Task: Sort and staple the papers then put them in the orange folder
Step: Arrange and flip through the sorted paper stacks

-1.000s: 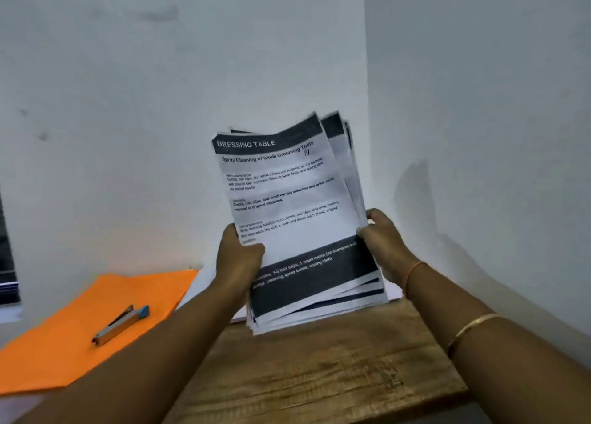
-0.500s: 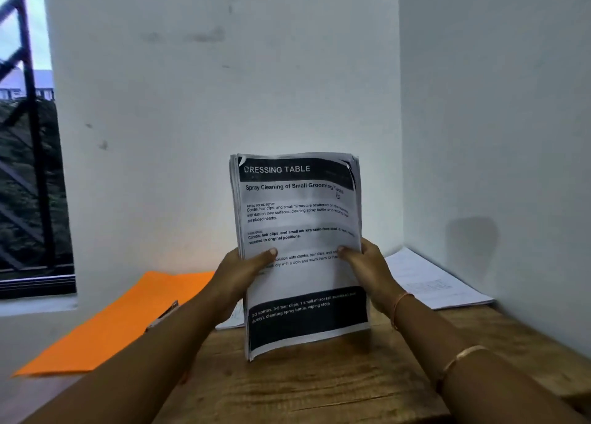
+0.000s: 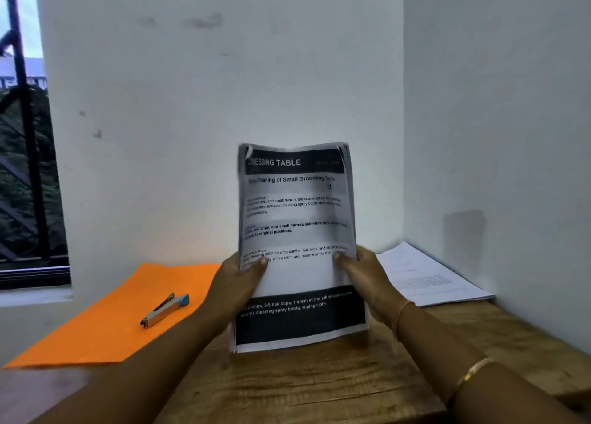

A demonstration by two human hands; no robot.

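I hold a squared stack of printed papers point(image 3: 297, 219) upright, its bottom edge on the wooden table point(image 3: 319, 382). The top sheet is headed "DRESSING TABLE". My left hand point(image 3: 236, 286) grips the stack's left edge, thumb on the front. My right hand point(image 3: 364, 273) grips the right edge the same way. The orange folder point(image 3: 105, 324) lies flat to the left, hanging over the table's left side. A silver stapler point(image 3: 164, 310) with a blue end lies on the folder.
A second pile of white papers point(image 3: 425, 276) lies at the back right by the side wall. White walls close in the back and right. A barred window point(image 3: 25, 168) is at far left.
The fanned, uneven sheets have been squared into one neat upright stack resting on the table. Both hands kept their grip on the edges. The view lifted and shifted.
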